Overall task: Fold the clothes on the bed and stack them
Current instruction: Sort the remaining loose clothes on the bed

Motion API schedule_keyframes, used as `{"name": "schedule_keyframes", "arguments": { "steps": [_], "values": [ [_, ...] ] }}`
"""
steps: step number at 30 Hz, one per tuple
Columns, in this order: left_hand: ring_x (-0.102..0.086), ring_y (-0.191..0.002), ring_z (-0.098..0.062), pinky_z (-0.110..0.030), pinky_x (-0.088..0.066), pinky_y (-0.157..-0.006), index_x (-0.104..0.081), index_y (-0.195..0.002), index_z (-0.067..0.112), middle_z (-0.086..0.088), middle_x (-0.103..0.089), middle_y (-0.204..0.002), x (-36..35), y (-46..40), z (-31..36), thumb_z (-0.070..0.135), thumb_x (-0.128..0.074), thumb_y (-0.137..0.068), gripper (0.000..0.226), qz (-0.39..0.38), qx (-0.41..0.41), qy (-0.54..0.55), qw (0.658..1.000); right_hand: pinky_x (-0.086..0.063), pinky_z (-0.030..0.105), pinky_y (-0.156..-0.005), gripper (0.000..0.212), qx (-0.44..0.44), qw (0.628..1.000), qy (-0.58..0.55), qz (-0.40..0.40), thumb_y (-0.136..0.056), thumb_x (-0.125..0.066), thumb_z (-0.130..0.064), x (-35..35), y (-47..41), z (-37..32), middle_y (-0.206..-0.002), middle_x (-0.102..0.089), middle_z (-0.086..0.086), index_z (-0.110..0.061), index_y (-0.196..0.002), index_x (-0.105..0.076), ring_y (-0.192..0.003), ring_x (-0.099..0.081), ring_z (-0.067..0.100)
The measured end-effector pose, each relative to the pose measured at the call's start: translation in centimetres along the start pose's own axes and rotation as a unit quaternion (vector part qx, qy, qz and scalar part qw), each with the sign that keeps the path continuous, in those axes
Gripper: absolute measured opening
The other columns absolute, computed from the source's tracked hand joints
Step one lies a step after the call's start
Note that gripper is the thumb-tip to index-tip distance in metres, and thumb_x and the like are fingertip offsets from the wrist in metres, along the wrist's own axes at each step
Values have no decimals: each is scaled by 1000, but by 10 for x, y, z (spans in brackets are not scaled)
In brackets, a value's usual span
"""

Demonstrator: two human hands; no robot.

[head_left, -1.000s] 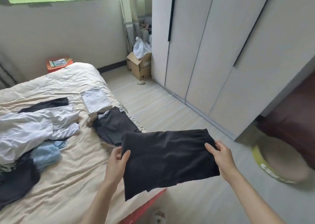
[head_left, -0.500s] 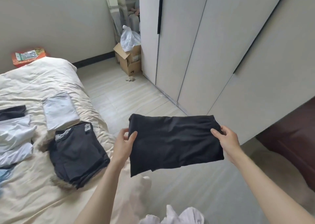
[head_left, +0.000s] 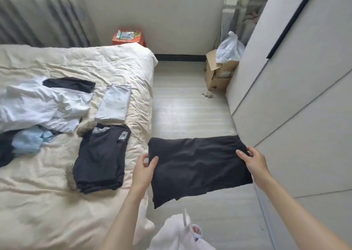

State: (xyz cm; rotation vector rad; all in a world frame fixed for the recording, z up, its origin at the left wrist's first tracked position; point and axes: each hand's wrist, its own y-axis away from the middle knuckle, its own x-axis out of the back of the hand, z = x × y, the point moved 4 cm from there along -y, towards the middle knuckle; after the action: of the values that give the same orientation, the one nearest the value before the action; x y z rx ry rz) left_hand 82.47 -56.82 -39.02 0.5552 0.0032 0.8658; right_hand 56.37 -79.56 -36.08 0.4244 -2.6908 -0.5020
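While clothes lie there, cream bed (head_left: 57,202) adjoins pale wood floor (head_left: 190,105).

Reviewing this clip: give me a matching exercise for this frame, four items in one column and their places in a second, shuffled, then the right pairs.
Items
1. black garment
2. dark folded stack
3. white folded piece
4. cardboard box

Places
A. on the floor beside the wardrobe
B. held in the air between the left hand and the right hand, over the floor
C. on the bed, nearer the person
D. on the bed, beyond the dark stack

Pairs: 1-B, 2-C, 3-D, 4-A
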Motion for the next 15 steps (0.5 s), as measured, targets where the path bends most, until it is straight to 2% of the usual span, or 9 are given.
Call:
{"name": "schedule_keyframes", "arguments": {
  "steps": [2, 5, 8, 10, 12, 15],
  "values": [
    [-62, -88, -17, -39, -51, -81, -56, -102, 27, -2, -64, -97, 7, -8, -1, 33, -59, -92, 12, 42, 22, 28, 998, -49, 42, -83, 3, 4, 998, 28, -48, -89, -64, -16, -21, -35, -19, -98, -69, 8, -14, -91, -65, -86, -62, 23],
    [-61, -92, -17, -42, -54, -80, -55, -104, 28, 1, -61, -99, 21, -27, -3, 32, -60, -92, 14, 109, 56, 70, 990, -49, 46, -89, 5, 14, 990, 70, -119, -89, -64, -19, -68, -86, -54, -98, -69, 6, -19, -84, -63, -90, -63, 26],
    [-61, -91, -15, -32, -52, -64, -53, -112, 24, 1, -60, -102, 32, -61, -3, 31, -61, -91, 23, 156, 91, 125, 976, -53, 38, -77, 7, 32, 979, 103, -173, -88, -66, -23, -128, -135, -91, -92, -68, -4, -25, -82, -63, -86, -64, 19],
    [-61, -94, -17, -30, -52, -64, -53, -112, 23, -1, -60, -107, 37, -94, 0, 30, -61, -92, 23, 173, 109, 154, 967, -50, 30, -68, 7, 51, 971, 123, -197, -87, -66, -23, -170, -170, -116, -89, -68, -6, -26, -81, -64, -82, -64, 14],
    [-61, -96, -20, -31, -52, -65, -52, -110, 23, -2, -58, -109, 43, -133, 7, 28, -59, -93, 20, 184, 126, 180, 958, -50, 32, -71, 6, 64, 962, 144, -222, -88, -66, -23, -213, -204, -139, -90, -68, -6, -25, -83, -64, -83, -64, 15],
    [-61, -88, -19, -32, -53, -65, -52, -106, 22, -2, -56, -107, 59, -187, 20, 24, -58, -93, 15, 197, 155, 218, 943, -51, 37, -79, 10, 62, 953, 177, -239, -89, -64, -21, -275, -249, -171, -88, -65, -6, -25, -80, -62, -85, -62, 17]
  ]
}}
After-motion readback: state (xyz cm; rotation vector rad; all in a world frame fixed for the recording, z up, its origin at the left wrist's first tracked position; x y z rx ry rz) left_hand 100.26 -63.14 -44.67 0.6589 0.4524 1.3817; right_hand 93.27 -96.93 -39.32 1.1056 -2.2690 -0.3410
